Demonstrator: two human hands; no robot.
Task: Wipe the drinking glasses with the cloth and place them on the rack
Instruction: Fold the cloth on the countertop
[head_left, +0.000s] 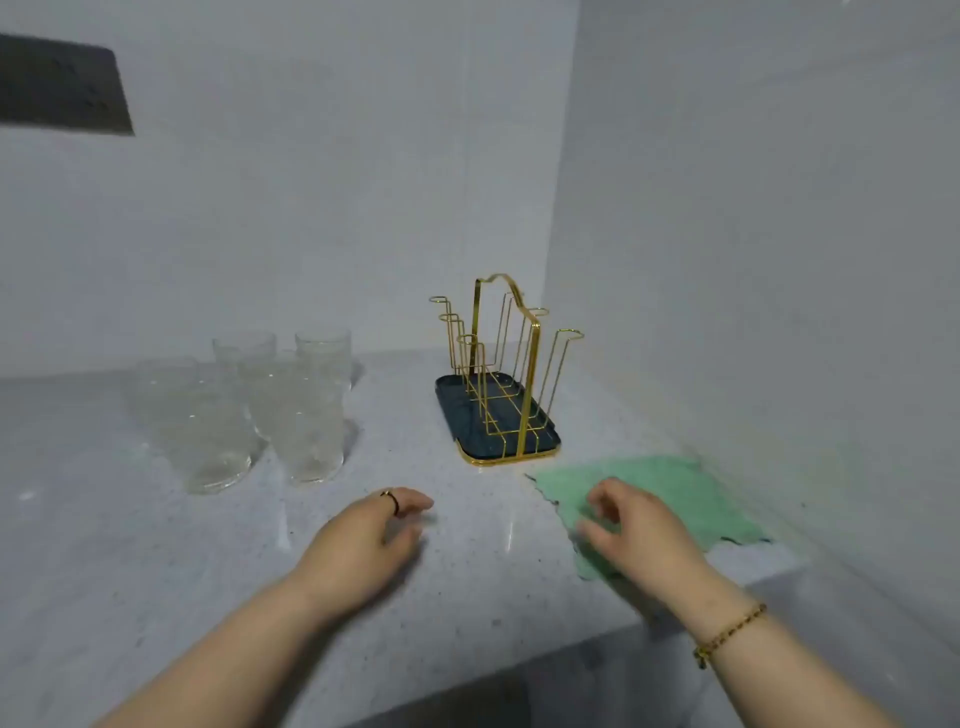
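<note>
1. Green ragged-edged cloth (675, 493) lies flat on the grey speckled counter (467, 597), beside the empty gold wire rack (498, 374).
2. My right hand (639, 535) hovers over it, fingers loosely curled, gripping nothing; my left hand (363, 540) is open.
3. Clear textured drinking glasses (291, 415) wait at left; next, I judge: pinch the cloth, lift one.

Counter (467, 613): pale speckled stone.
Glasses (306, 415): clustered beyond the left hand (363, 540).
Rack (457, 400): beyond the gap between both hands.
Cloth (675, 488): spread beneath the right hand (639, 530).
</note>
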